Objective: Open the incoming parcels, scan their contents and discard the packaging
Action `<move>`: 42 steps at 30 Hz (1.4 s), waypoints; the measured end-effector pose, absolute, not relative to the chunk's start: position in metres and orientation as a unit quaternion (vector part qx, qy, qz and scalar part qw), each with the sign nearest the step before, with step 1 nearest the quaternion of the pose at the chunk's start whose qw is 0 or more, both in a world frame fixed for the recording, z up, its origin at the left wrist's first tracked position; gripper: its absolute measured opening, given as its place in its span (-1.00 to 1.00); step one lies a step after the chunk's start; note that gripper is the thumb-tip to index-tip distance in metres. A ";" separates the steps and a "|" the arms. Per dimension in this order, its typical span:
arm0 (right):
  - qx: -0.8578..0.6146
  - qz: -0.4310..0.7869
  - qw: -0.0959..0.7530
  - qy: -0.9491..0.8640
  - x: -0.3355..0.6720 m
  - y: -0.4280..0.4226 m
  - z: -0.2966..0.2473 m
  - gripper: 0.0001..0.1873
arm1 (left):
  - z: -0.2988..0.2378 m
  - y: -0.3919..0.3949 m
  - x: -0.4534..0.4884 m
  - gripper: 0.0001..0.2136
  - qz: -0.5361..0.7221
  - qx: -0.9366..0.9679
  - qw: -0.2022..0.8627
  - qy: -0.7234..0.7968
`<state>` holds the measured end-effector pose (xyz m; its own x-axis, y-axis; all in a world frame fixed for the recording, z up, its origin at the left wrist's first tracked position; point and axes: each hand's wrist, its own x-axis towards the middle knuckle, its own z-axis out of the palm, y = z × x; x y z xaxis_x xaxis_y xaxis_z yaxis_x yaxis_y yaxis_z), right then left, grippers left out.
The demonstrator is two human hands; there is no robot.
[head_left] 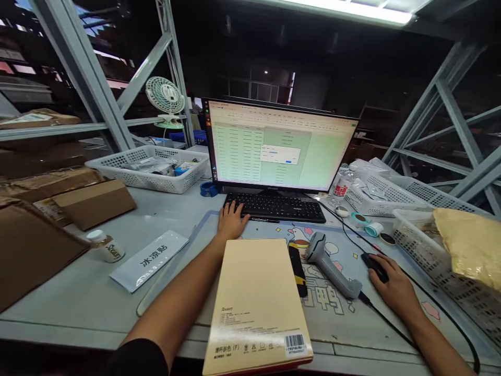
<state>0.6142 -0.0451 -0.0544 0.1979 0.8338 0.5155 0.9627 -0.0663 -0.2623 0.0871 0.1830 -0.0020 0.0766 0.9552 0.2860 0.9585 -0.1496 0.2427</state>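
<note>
My left hand [231,219] rests on the left end of the black keyboard [277,208], its fingers spread over the keys. Under my right hand [395,284] is a black computer mouse [374,267], with the fingers curved over it. A cream-coloured box [258,297] with a barcode label lies between my forearms, at the desk's front edge. Right of the box, a grey barcode scanner [331,269] lies on the patterned desk mat [324,308]. A black and yellow object [297,266] is partly covered by the box. Behind the keyboard, the monitor [282,143] shows a spreadsheet and a small dialog window.
To the left are open cardboard boxes [94,201], a small bottle [105,245] and a white packet [151,259]. White baskets [152,180] stand at both sides. A yellowish mailer bag [469,245] sits on the right one. The scanner's cable [391,324] crosses the mat.
</note>
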 end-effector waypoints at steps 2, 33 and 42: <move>-0.713 -0.118 0.285 -0.630 0.615 -0.045 -0.055 -0.48 | -0.002 0.181 0.087 -0.36 -0.194 -0.731 0.002 -0.654; -0.553 0.099 0.202 -0.802 0.284 0.211 0.039 -0.51 | -0.001 0.200 0.066 -0.29 -0.249 -0.714 -0.050 -0.652; -0.602 0.096 0.213 -0.764 0.289 0.205 0.024 -0.68 | -0.001 0.200 0.067 -0.31 -0.256 -0.717 -0.061 -0.646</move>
